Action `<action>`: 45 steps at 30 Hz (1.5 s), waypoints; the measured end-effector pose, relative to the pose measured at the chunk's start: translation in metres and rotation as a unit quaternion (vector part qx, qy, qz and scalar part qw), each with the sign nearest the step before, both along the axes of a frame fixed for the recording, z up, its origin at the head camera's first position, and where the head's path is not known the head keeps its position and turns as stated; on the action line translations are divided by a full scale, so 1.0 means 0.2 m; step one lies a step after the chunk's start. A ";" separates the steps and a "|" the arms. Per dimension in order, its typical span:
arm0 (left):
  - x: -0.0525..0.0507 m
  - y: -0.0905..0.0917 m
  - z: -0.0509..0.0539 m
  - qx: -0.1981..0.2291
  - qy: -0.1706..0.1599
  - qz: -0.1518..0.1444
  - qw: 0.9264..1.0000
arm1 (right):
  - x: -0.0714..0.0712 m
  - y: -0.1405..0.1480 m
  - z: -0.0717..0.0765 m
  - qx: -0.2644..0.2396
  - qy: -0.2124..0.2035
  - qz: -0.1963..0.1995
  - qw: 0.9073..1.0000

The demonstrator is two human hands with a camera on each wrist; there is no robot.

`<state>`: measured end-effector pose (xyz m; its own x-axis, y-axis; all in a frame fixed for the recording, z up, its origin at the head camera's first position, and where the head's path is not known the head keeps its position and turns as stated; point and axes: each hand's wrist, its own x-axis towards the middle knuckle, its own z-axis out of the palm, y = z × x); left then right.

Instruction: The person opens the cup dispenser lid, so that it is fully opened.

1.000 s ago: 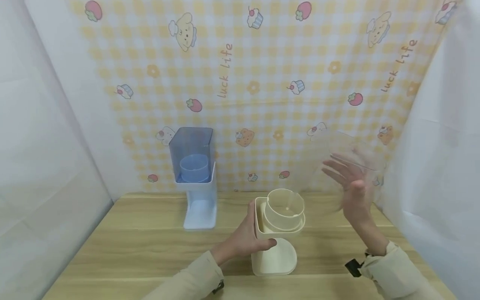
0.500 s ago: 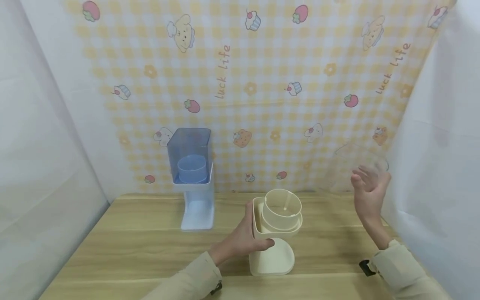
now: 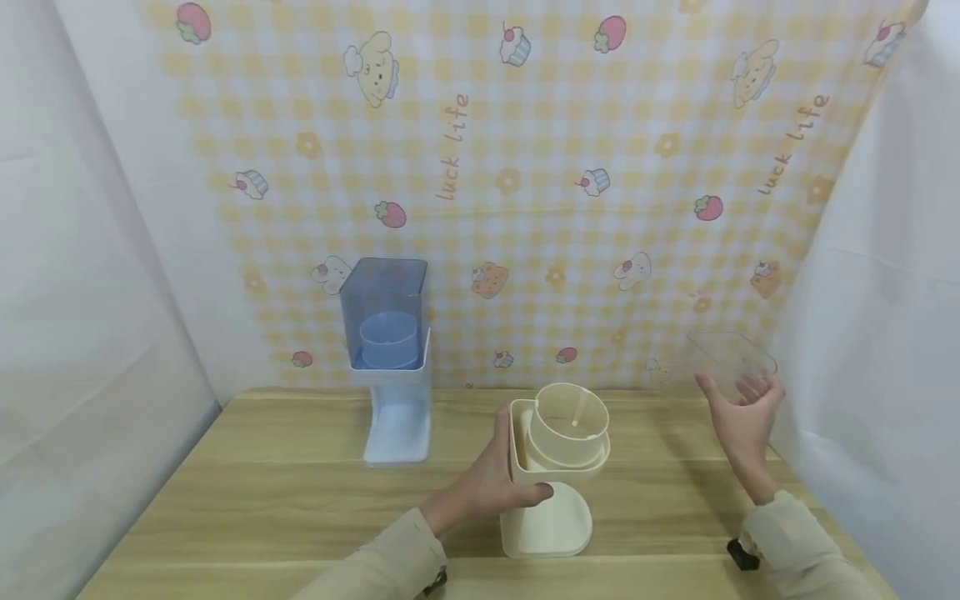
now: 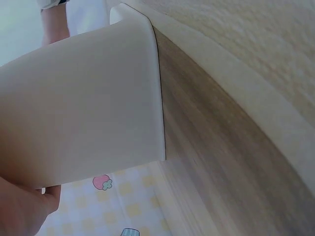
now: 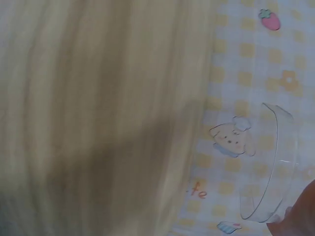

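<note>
My left hand [image 3: 491, 483] grips the side of a cream dispenser stand [image 3: 551, 521] upright on the table, a round cream cup [image 3: 572, 425] set in its top tray. In the left wrist view the smooth back of the cream stand [image 4: 88, 103] fills much of the frame, with my fingers at its lower edge. Off to the right of the stand, my right hand [image 3: 746, 417] holds a clear box-shaped cover [image 3: 723, 354], raised near the table's back right corner. The right wrist view has the clear cover's rim [image 5: 273, 167] beside part of my right hand [image 5: 298, 214].
A second dispenser with a blue see-through cover [image 3: 384, 312] and pale base [image 3: 399, 425] stands at the back left of the wooden table [image 3: 285, 500]. Behind the table hangs a checked cloth [image 3: 525, 233], and white sheets [image 3: 82, 292] flank both sides.
The right hand has moved right and lower with the clear cover, away from the cream stand. The left hand keeps its grip, and the stand stays in place.
</note>
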<state>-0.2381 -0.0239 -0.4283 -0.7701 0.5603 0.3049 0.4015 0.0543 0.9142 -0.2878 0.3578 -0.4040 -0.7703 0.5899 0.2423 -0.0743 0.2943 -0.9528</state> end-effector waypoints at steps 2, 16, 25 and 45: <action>-0.01 0.01 -0.01 0.002 0.006 -0.002 1.000 | 0.00 0.03 -0.03 -0.001 -0.016 -0.002 1.000; 0.00 0.02 -0.01 0.000 0.011 0.001 1.000 | -0.02 0.10 -0.18 0.038 -0.075 0.028 0.996; 0.00 0.03 -0.03 0.005 0.015 -0.005 1.000 | -0.03 0.10 -0.19 0.046 -0.088 0.036 0.994; 0.00 0.00 -0.01 0.006 0.024 -0.006 1.000 | -0.07 0.15 -0.18 0.104 -0.119 0.087 0.984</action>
